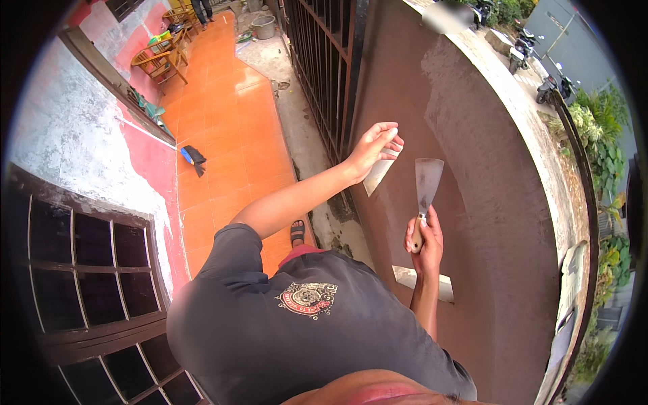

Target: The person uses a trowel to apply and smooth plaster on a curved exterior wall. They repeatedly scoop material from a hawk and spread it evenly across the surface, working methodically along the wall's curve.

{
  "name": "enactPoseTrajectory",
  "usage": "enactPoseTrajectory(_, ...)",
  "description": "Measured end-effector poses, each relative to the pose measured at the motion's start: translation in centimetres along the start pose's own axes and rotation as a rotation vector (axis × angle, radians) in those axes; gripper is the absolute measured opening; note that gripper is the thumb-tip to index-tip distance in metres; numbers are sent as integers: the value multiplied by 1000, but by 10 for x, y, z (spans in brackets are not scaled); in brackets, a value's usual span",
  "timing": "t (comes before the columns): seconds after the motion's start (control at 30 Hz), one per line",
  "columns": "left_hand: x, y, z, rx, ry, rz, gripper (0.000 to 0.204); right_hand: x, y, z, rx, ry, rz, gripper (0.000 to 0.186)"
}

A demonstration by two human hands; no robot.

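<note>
My right hand (426, 246) grips the wooden handle of a putty knife (427, 181), its wide metal blade upright in front of a brown wall (489, 216). My left hand (378, 152) is raised higher, beside a pale slot (376, 179) in that wall; its fingers are curled inward, and whether they hold something small at the tips is hard to make out. A second pale slot (424, 280) shows lower, partly behind my right arm.
A dark metal gate (317, 81) adjoins the wall. Orange tiled floor (226, 155) runs along the left, with wooden chairs (158, 64), a blue-and-black object (194, 156), a bucket (263, 27) and a person's legs (202, 12). A barred window (94, 246) is nearby; motorbikes (520, 50) stand beyond the wall.
</note>
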State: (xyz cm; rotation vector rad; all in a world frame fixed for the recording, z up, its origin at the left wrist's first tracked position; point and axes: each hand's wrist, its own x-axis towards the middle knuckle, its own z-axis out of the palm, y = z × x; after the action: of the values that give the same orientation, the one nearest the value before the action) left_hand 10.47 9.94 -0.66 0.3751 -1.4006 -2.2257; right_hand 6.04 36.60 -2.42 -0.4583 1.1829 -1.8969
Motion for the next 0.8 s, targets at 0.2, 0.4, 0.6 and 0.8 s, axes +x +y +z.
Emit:
enactPoseTrajectory(0.2,-35,-87,64,-520,-318,-341,40,-13,1,0,4,95,40,62)
enactPoseTrajectory(0.4,-24,-86,97,-685,-231,-322,27,-12,-19,13,342,-71,30,60)
enactPoseTrajectory(0.6,16,-84,102,-573,57,-271,46,19,-30,31,293,54,122,58)
enactPoseTrajectory(0.8,43,-79,90,-480,197,-274,52,53,-29,55,224,152,120,60)
